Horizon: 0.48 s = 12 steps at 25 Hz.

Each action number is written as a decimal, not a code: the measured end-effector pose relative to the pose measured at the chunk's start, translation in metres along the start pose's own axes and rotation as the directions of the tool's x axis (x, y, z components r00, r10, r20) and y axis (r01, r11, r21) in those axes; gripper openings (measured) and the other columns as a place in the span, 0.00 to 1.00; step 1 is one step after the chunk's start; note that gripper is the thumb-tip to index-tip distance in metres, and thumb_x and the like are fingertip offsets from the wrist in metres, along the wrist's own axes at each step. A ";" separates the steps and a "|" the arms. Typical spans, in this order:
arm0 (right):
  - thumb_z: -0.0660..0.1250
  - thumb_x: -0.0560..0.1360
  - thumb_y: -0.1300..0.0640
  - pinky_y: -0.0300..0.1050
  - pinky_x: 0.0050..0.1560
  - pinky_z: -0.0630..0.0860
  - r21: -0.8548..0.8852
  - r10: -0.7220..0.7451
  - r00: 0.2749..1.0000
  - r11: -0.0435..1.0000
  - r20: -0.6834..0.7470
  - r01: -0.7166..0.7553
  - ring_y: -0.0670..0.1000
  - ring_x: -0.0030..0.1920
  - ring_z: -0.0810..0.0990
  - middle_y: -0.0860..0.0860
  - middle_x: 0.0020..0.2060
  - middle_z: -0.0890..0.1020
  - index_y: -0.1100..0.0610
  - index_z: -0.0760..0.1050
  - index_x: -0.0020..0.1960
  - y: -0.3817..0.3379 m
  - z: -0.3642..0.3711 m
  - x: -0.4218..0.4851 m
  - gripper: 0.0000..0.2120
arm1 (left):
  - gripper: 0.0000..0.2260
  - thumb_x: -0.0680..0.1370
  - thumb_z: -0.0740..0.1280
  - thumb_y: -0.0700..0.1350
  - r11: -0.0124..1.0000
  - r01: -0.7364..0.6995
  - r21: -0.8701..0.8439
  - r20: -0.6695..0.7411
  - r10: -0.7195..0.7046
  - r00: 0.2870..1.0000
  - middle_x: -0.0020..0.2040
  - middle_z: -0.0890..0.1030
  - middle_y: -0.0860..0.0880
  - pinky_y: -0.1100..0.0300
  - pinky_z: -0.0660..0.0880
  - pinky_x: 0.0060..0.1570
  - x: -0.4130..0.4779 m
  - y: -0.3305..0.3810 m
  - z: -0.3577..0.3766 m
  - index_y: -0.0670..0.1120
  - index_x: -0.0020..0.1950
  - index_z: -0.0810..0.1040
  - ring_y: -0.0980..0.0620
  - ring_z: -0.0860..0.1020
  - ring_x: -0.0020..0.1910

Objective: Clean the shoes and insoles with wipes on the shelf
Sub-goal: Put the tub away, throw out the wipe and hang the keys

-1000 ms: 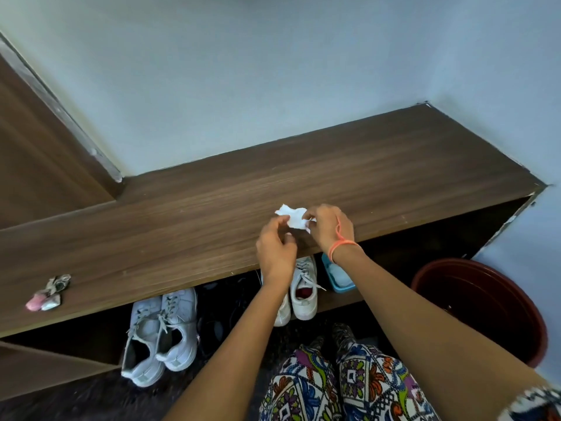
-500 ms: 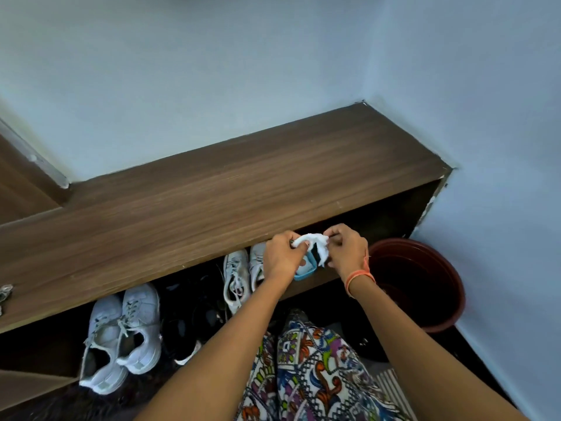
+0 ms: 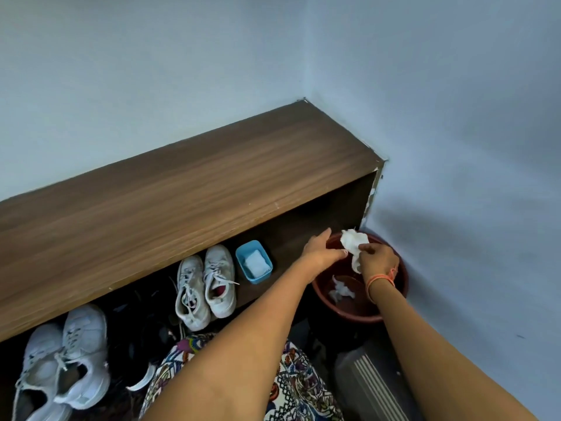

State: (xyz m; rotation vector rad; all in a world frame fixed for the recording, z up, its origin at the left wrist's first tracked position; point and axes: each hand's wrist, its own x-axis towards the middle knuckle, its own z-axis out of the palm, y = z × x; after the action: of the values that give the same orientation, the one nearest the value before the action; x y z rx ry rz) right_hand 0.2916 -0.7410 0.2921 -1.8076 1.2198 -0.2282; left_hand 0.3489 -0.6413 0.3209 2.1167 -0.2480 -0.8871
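Pinching the crumpled white wipe point(image 3: 353, 240) between thumb and curled fingers, your right hand point(image 3: 378, 259) holds it over the brown tub point(image 3: 403, 278), which stands on the floor by the right end of the shelf point(image 3: 182, 192). Your left hand point(image 3: 321, 252) holds nothing: its fingers are straight and spread, and one fingertip is just beside the wipe, though you cannot tell whether it touches. Half a second ago both hands gripped the wipe at the shelf's front edge, above the blue box point(image 3: 243, 262); now both are off to the right and the left has let go. Both arms reach forward and to the right, the right wrist bent down over the tub. Two crumpled wipes point(image 3: 341, 291) lie in the tub. The white shoes point(image 3: 206, 287) sit under the shelf top, just left of the box.
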 end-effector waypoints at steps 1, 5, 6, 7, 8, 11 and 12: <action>0.61 0.75 0.65 0.45 0.63 0.70 0.012 0.050 0.999 0.999 0.021 -0.050 0.61 0.60 0.77 0.62 0.60 0.79 0.59 0.79 0.61 0.000 -0.001 0.005 0.16 | 0.32 0.76 0.67 0.47 0.999 -0.010 0.047 0.008 0.010 1.000 0.77 0.56 0.45 0.56 0.58 0.73 0.002 0.001 0.002 0.50 0.77 0.55 0.47 0.58 0.75; 0.62 0.76 0.62 0.47 0.63 0.73 0.018 0.112 0.988 0.993 0.108 -0.114 0.61 0.59 0.77 0.60 0.61 0.78 0.56 0.77 0.62 0.005 0.004 0.004 0.15 | 0.30 0.77 0.66 0.47 0.966 -0.044 0.253 0.013 0.042 0.999 0.77 0.54 0.43 0.56 0.56 0.72 0.001 -0.013 0.002 0.51 0.76 0.57 0.46 0.55 0.76; 0.62 0.76 0.62 0.47 0.60 0.75 0.013 0.092 0.990 0.996 0.108 -0.093 0.61 0.57 0.78 0.59 0.59 0.80 0.57 0.78 0.60 0.006 0.006 -0.001 0.14 | 0.28 0.77 0.65 0.47 0.960 -0.058 0.274 -0.007 0.062 0.998 0.76 0.56 0.43 0.56 0.57 0.72 0.000 -0.020 0.000 0.51 0.75 0.59 0.46 0.57 0.75; 0.61 0.77 0.63 0.45 0.57 0.75 -0.004 0.077 0.991 0.997 0.106 -0.077 0.60 0.56 0.79 0.58 0.57 0.81 0.57 0.79 0.59 0.007 0.008 -0.007 0.14 | 0.26 0.77 0.65 0.47 0.956 -0.072 0.284 -0.039 0.086 0.996 0.75 0.58 0.44 0.57 0.58 0.71 -0.002 -0.028 -0.003 0.50 0.75 0.61 0.47 0.60 0.74; 0.61 0.77 0.63 0.43 0.55 0.74 -0.032 0.057 0.993 0.998 0.107 -0.053 0.59 0.56 0.79 0.57 0.56 0.82 0.56 0.80 0.58 0.007 0.011 -0.014 0.14 | 0.24 0.78 0.64 0.46 0.952 -0.081 0.294 -0.072 0.107 0.992 0.74 0.61 0.45 0.58 0.60 0.70 -0.005 -0.035 -0.006 0.50 0.73 0.63 0.47 0.62 0.73; 0.61 0.77 0.62 0.45 0.54 0.75 -0.115 -0.056 0.986 0.991 0.155 0.074 0.57 0.54 0.80 0.57 0.54 0.82 0.55 0.80 0.58 0.004 0.025 -0.038 0.14 | 0.21 0.79 0.62 0.44 0.949 -0.098 0.301 -0.182 0.157 0.971 0.73 0.63 0.48 0.58 0.62 0.69 -0.023 -0.054 -0.017 0.50 0.71 0.67 0.49 0.65 0.71; 0.60 0.77 0.62 0.45 0.54 0.76 -0.130 -0.106 0.978 0.983 0.178 0.130 0.56 0.52 0.81 0.57 0.54 0.82 0.55 0.79 0.58 0.000 0.030 -0.048 0.14 | 0.20 0.79 0.62 0.44 0.950 -0.106 0.294 -0.228 0.177 0.957 0.72 0.64 0.49 0.58 0.62 0.68 -0.031 -0.059 -0.022 0.50 0.71 0.67 0.50 0.66 0.70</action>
State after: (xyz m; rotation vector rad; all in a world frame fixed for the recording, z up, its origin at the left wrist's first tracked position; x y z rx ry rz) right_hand 0.2857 -0.6848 0.2898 -1.9813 1.0310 -0.0528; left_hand 0.3338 -0.5756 0.3023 2.4107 -0.4077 -0.5125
